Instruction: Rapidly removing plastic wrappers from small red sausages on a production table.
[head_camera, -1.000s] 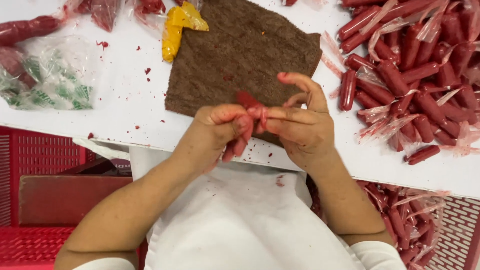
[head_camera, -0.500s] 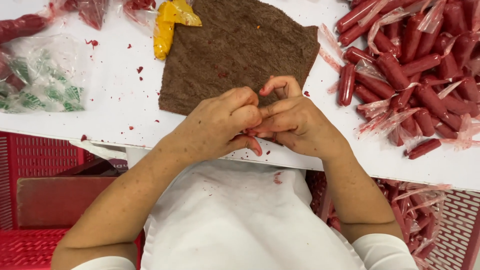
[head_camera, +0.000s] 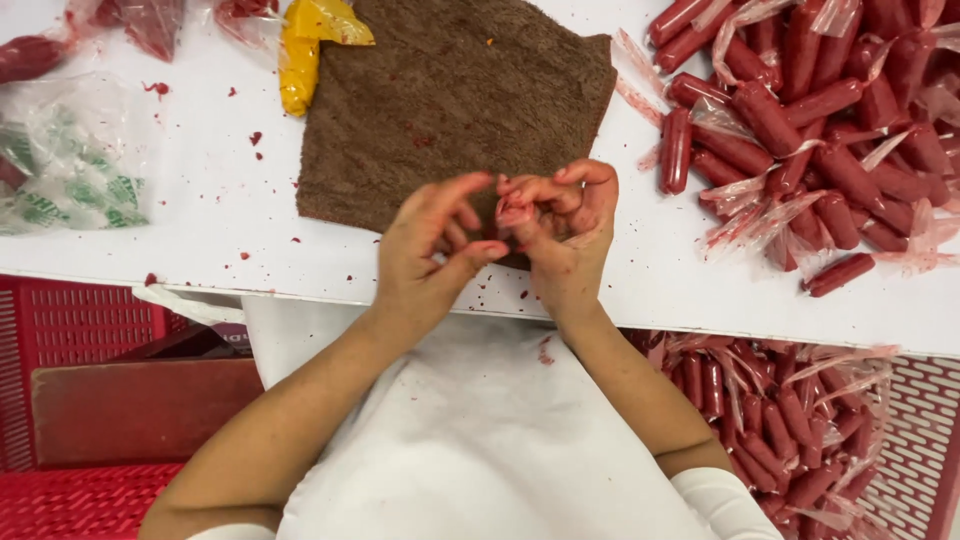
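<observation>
One white tabletop (head_camera: 200, 240); on it one square brown fibrous cloth (head_camera: 450, 100). One heap of red sausages in clear wrappers (head_camera: 830, 130) at right, too many to count. Two hands over the cloth's near edge: my left hand (head_camera: 435, 245) loose, fingers spread, grasping nothing; my right hand (head_camera: 560, 225) pinched a small pink scrap of casing (head_camera: 513, 212). Its axis I couldn't tell.

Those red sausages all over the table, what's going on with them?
A person in a white apron works with bare hands over a brown cloth on a white table. The right hand pinches a small scrap of pinkish wrapper at its fingertips; the left hand is open beside it. Red sausages in loose clear wrappers are heaped to the right, with more in a red crate below.
</observation>
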